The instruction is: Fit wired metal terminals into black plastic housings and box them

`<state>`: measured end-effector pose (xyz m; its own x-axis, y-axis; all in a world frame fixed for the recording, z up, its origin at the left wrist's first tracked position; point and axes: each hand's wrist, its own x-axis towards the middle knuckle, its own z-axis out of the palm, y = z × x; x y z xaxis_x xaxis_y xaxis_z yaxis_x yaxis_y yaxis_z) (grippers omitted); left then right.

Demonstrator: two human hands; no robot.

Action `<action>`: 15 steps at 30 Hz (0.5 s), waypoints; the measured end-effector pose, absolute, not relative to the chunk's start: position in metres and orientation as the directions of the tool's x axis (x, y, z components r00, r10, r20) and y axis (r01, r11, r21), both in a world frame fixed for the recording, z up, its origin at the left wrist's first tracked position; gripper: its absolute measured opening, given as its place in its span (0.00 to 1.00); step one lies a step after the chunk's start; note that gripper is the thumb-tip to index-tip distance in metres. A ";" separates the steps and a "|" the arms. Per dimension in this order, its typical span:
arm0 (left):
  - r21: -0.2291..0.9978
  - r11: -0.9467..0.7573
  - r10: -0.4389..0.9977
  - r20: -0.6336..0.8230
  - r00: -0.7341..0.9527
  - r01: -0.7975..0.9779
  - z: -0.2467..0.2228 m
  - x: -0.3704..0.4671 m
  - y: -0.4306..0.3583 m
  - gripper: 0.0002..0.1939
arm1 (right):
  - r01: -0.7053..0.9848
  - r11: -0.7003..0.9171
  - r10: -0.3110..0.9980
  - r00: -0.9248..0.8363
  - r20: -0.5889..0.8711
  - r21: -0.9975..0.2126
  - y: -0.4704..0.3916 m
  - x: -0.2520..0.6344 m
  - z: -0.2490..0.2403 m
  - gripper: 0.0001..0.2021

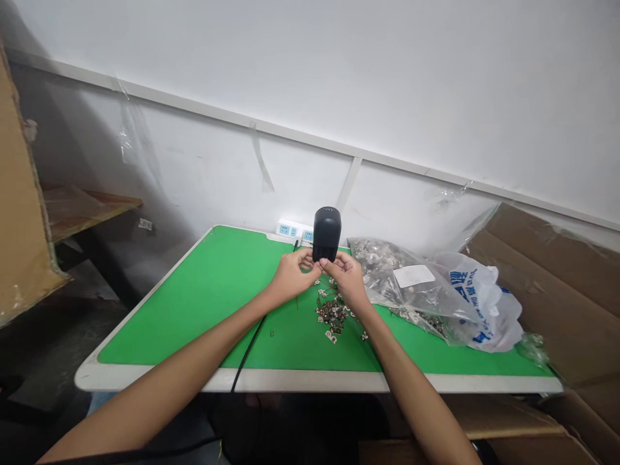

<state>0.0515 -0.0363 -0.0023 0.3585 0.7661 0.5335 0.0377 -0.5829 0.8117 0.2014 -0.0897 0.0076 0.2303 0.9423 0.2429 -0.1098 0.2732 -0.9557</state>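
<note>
A black, rounded, glossy device (327, 234) stands upright between both hands, above the green-topped table (184, 303). A row of small light dots shows near its top; its exact kind I cannot make out. My left hand (295, 274) grips its lower left side, with the fingers partly hidden behind it. My right hand (346, 274) holds the lower right side, thumb on the front near the bottom. Just below the hands lies a pile of small metal parts (333, 313), some with whitish pieces. A black cable (250, 345) runs over the table beside my left forearm.
A white power strip (289, 228) sits at the table's back edge against the wall. To the right lie a clear plastic bag (382, 265) full of small parts and a white bag (489, 310) with blue print. Cardboard (547, 278) stands at the far right, more cardboard (24, 194) at left.
</note>
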 end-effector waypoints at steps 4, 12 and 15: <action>0.818 -0.574 0.773 0.521 0.364 0.048 -0.002 0.051 -0.038 0.09 | -0.098 0.265 0.944 0.227 0.238 -0.959 -0.090 0.201 0.006 0.24; 0.863 -0.505 0.792 0.468 0.393 -0.009 0.000 0.049 -0.034 0.13 | -0.080 0.246 0.946 0.238 0.222 -0.966 -0.089 0.197 0.006 0.25; 0.901 -0.425 0.782 0.414 0.466 -0.088 0.005 0.048 -0.031 0.19 | -0.075 0.245 0.946 0.237 0.221 -0.967 -0.088 0.199 0.007 0.25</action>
<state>0.0476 -0.0309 0.0051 0.4656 0.7820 0.4144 -0.0880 -0.4250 0.9009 0.1990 -0.0881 0.0069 0.2370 0.9461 0.2210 -0.0750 0.2446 -0.9667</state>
